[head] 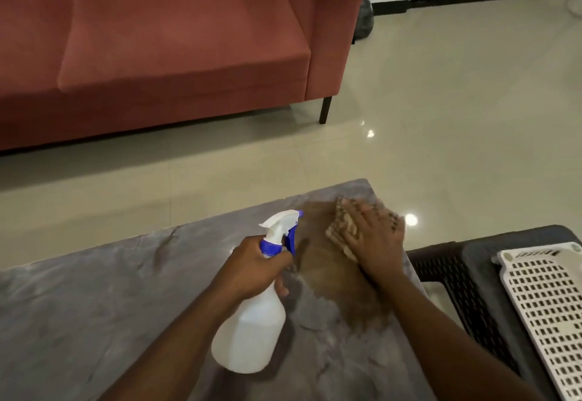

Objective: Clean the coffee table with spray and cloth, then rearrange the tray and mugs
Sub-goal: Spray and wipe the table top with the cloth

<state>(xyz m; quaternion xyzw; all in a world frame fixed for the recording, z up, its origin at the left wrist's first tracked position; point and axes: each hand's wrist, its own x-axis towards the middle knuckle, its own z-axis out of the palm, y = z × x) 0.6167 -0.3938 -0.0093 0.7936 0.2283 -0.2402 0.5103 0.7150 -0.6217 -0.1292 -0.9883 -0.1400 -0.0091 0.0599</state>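
at the two o'clock corner of the desk [94, 299], right beside the edge: easy to push the cloth [341, 227] off onto the floor [441, 117] with one long stroke, since little marbled surface remains past it. also risky: squeezing the trigger now, with the nozzle aimed toward one o'clock, likely to wet the right hand [374, 236] rather than the surface. possible too for a wrist swing to send mist over the edge toward the sofa [157, 38] at eleven o'clock. wide stretches toward nine o'clock look unwiped, so easy to leave them streaked if attention stays on this one damp brown patch.

left hand [255, 270] wrapped round the neck of the spray bottle [252, 318], fingers [282, 287] curled closed on it, bottle lifted and tilted, base toward six o'clock. cannot tell whether a finger rests on the blue trigger.

right hand flat on the cloth, fingers [362, 218] spread apart and extended, pressing down rather than gripping; motion blur hides the tips. white perforated tray [548, 306] off the desk at three o'clock, resting on a dark woven stool [456, 271]. no mugs in view.
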